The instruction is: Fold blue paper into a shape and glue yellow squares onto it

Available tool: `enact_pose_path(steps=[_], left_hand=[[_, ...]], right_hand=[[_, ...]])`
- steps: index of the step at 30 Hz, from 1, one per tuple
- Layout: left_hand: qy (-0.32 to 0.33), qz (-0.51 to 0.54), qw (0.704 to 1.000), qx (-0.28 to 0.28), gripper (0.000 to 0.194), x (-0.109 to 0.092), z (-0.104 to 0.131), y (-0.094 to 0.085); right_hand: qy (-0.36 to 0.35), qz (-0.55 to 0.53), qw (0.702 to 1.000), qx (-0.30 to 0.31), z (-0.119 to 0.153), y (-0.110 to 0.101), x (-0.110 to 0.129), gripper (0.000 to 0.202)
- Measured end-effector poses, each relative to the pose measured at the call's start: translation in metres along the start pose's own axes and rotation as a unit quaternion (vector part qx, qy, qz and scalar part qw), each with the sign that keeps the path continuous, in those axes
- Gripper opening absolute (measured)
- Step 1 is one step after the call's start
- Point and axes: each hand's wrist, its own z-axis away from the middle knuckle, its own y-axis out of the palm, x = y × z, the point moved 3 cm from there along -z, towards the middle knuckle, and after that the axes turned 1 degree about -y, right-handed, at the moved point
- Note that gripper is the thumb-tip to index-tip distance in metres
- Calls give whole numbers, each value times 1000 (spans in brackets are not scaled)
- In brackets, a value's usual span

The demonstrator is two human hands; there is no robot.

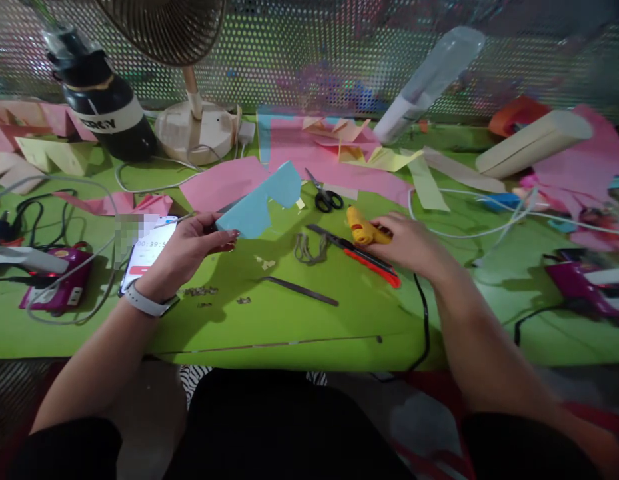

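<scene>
Holding cut blue paper (254, 212) and a yellow glue gun (360, 228)

Your left hand (196, 240) has its fingers pinched on the left end of the blue paper, which slants above the green desk (289, 333). Your right hand (412, 243) has its fingers wrapped around the glue gun, just beside a red-and-black tool (376, 267); whether the gun is lifted, you cannot tell. Black-handled scissors (329, 200) lie between your hands, with tweezers (306, 292) nearer you. A smartphone (152, 243) rests by your left wrist.
</scene>
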Motion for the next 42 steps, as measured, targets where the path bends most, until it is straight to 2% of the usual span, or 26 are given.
enact_pose_path(steps=[2,3,4,5,6,7,9,11,14,15,18,19,20,23,26,30,37,42], left_hand=[[-1,3,1000,2,21,2,-1,-1],[-3,6,1000,3,22,2,-2,-1],[-4,9,1000,2,22,2,-2,-1],[-5,11,1000,0,23,2,-2,-1],[-6,13,1000,-2,23,2,-2,-2],[-6,15,1000,-2,22,1,-2,-2],[-1,22,1000,0,20,0,-2,-2],[7,26,1000,1,19,-2,-1,-2],[14,23,1000,-5,19,-3,1,-3],[14,23,1000,-4,20,-3,1,-3],[14,26,1000,6,19,-3,2,-4],[14,25,1000,7,19,-2,2,-4],[14,23,1000,8,19,-2,1,-4],[16,23,1000,8,19,-2,1,-4],[13,26,1000,8,18,-2,0,-4],[10,18,1000,-2,19,-2,0,-4],[13,2,1000,-14,19,-3,2,-2],[11,6,1000,-12,18,-4,3,-2]], right_hand=[[-44,34,998,-13,5,-10,17,31],[-62,34,996,-51,8,-17,31,28],[-76,8,994,-76,12,-22,46,22],[-95,-36,993,-65,14,-22,63,20],[-112,-81,990,-29,16,-19,79,22],[-130,-110,984,43,19,-10,95,26],[-171,-123,967,142,22,9,118,30],[-178,-135,958,179,23,24,127,22],[-119,-233,947,188,20,34,122,13],[-81,-290,932,202,19,36,118,14],[29,-442,857,262,17,40,111,27],[46,-466,840,273,16,40,110,32],[50,-472,837,272,14,40,111,39],[19,-410,881,234,6,37,112,60],[-39,-336,924,180,-4,32,116,49],[-114,-289,937,160,-10,30,127,38],[-151,-156,970,111,-19,43,154,32],[-170,-85,975,115,-28,54,168,27]])
